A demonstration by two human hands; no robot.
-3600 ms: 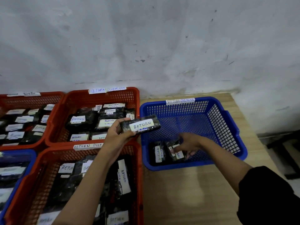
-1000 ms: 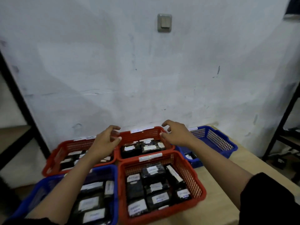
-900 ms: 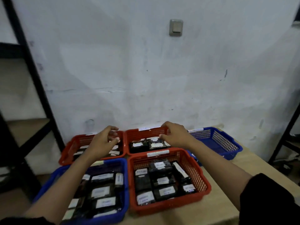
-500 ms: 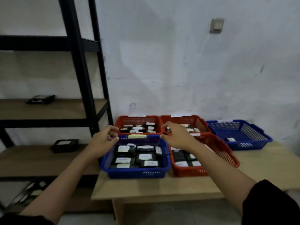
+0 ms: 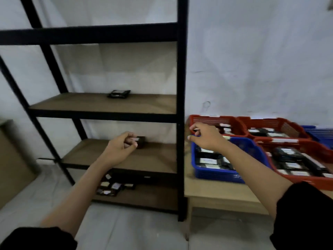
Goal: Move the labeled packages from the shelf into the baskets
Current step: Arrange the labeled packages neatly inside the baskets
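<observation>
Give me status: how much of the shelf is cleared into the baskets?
Done: the blue basket and red baskets on the table already hold labeled packages. In hand: nothing; the left hand reaches toward the package on the middle board, the right hand is empty. Left: that package, one on the upper board, and a cluster on the bottom board.

From where I watch, the worktop (image 5: pixel 216 193) is my landmark: a pale wooden top with a plain front edge. Behind it rises a white wall (image 5: pixel 252 60), scuffed and faintly marked. Below it and to its left spreads a light grey floor (image 5: pixel 126 230). Far left of the worktop, at the frame's edge, stands a brown cardboard-like panel (image 5: pixel 12 159).
</observation>
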